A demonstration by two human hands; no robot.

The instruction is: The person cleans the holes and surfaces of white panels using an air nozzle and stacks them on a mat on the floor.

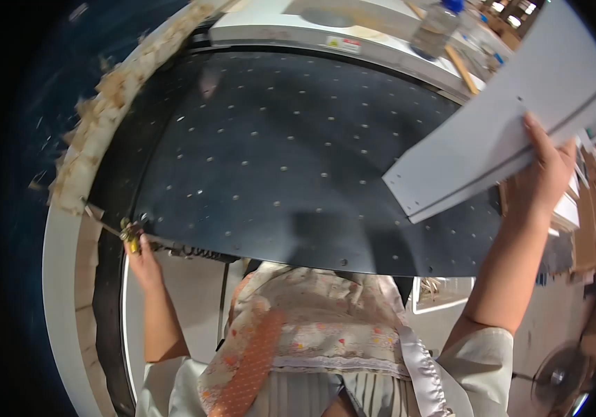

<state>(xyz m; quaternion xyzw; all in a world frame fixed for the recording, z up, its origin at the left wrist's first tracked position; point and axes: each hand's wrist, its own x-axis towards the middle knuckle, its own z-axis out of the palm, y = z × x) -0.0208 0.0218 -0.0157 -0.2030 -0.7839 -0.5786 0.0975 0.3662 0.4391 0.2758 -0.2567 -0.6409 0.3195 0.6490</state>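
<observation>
My left hand (143, 263) is at the left front corner of the black table, closed around what looks like an air blow gun (129, 233) with yellow parts. Its thin nozzle points up and left, toward the pale rail. A dark coiled hose (200, 251) runs along under the table's front edge near it. On the right, my right hand (551, 163) grips a long pale grey panel (478, 142) by its lower edge. The panel is tilted above the table, with a groove along its length and small holes at its near end.
The black table (242, 160) has rows of small metal studs or holes. Torn tape (113, 90) lines the rail at left. Behind stand a white machine ledge (277, 35) and a blue-capped bottle (437, 31). Cardboard (593, 208) and a fan (558, 375) are at right.
</observation>
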